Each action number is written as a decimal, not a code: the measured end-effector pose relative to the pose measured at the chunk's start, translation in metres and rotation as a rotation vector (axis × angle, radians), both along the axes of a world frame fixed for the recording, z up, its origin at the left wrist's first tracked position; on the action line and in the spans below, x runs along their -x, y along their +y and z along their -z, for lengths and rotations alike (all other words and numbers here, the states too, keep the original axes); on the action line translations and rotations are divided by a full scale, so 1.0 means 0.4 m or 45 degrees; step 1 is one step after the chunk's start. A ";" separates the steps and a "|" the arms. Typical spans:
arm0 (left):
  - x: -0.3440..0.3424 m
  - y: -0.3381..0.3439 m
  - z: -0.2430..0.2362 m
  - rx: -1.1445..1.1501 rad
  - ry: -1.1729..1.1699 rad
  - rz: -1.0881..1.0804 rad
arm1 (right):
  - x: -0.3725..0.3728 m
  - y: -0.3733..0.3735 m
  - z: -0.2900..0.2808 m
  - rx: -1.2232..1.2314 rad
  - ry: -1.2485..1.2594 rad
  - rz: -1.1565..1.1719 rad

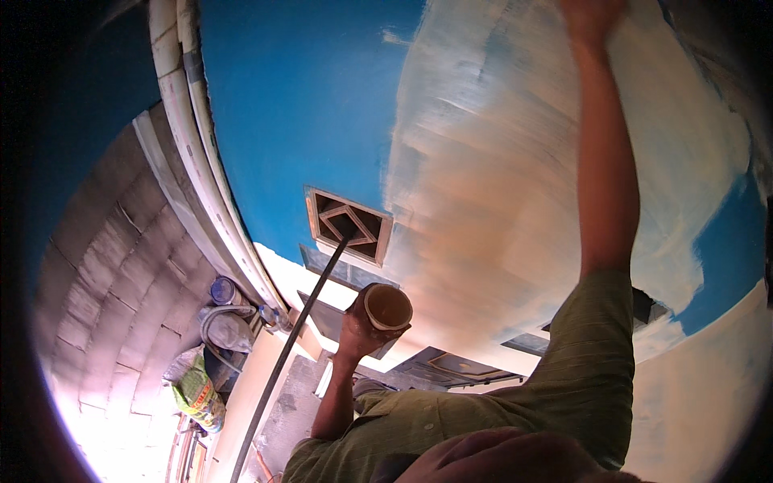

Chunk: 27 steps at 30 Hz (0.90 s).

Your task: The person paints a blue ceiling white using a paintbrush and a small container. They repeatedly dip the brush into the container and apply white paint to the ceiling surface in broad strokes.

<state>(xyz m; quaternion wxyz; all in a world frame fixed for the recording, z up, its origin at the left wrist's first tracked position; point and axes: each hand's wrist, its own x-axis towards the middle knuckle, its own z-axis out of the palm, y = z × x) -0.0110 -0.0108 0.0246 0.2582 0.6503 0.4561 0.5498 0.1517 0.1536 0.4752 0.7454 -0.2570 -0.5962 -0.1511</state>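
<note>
A round, open-topped pot point(388, 308) with a pale rim and a tan inside sits in my left hand point(360, 332), whose fingers wrap round its side. My right arm stretches up along the wall, and my right hand point(593, 18) is at the top edge of the view. That hand is blurred and its fingers are cut off, so what it holds is hidden. Behind it, a broad streaky coat of whitish paint point(483, 153) covers much of the blue wall point(298, 88). Solid blue shows on the left and in a patch at the right.
A square vent point(348, 227) with a diamond-shaped grille is set in the wall. In front of it a long dark pole point(283, 354) slants down. Pale pipes point(189, 121) run along the left. A block wall point(121, 274), a bucket point(223, 290) and a green-yellow sack point(197, 392) lie beyond.
</note>
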 end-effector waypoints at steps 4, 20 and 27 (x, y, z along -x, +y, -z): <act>0.016 0.012 -0.002 -0.083 0.083 0.006 | -0.188 -0.059 0.032 -0.301 -0.238 0.194; 0.027 0.000 0.035 -0.032 0.051 0.014 | 0.038 -0.090 -0.029 -0.502 -1.268 0.692; 0.034 0.003 0.041 -0.039 -0.029 0.002 | 0.069 -0.048 -0.039 -0.243 -1.232 0.671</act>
